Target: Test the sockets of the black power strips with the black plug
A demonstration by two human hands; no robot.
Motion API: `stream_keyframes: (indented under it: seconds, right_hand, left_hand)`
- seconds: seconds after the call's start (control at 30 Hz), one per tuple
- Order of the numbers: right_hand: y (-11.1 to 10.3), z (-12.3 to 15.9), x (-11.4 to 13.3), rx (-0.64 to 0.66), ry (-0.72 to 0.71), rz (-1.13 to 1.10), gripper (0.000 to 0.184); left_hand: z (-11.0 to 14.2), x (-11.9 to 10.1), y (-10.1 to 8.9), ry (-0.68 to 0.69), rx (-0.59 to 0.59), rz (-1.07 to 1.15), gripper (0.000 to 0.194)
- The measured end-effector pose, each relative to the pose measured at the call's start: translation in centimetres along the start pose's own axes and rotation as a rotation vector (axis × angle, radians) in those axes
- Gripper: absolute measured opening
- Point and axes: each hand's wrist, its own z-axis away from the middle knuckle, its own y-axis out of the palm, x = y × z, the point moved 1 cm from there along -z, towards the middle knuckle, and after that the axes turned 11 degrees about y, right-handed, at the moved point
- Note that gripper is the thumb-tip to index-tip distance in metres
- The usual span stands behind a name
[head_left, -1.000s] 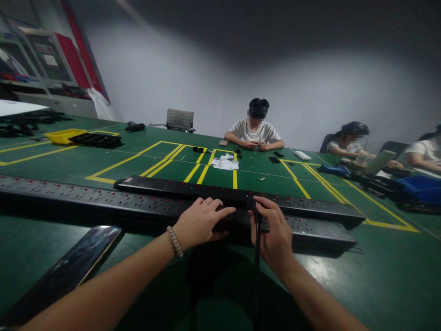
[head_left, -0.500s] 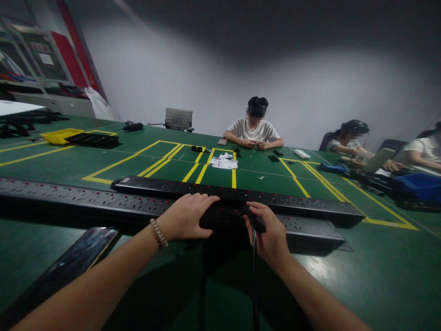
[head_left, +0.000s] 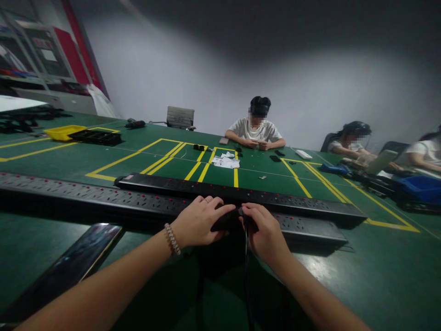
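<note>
A long black power strip (head_left: 138, 201) with red lights or switches and rows of sockets lies crosswise in front of me. My left hand (head_left: 199, 224) grips its middle, fingers over the top and thumb on the near side. Just to the right, my right hand (head_left: 267, 230) pinches a black plug (head_left: 241, 212) at the strip's socket face; whether its pins are in a socket is hidden by the fingers. From the plug a black cable (head_left: 247, 280) hangs toward me. Behind lies a second, similar power strip (head_left: 317, 205), parallel to the first.
A smartphone (head_left: 70, 264) lies left of my left forearm. Across the green table (head_left: 165, 181), marked with yellow tape, are white papers (head_left: 225, 161), a yellow tray (head_left: 65, 133) and a black tray (head_left: 96, 137). One person (head_left: 255, 131) sits opposite; others sit right, near a blue bin (head_left: 422, 188).
My right hand has carried the plug leftward and slightly lower, close to my left hand. My left hand shifted left, then back right. The near strip's right end sits further left than at first.
</note>
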Motion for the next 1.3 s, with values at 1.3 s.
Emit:
stream_keyframes:
  seconds: [1.3]
  right_hand:
    - [-1.3,0.7,-0.8,-0.270,-0.027,-0.017,0.030]
  left_hand:
    - [-0.6,1.1,0.7,-0.048,0.071,-0.074,0.082]
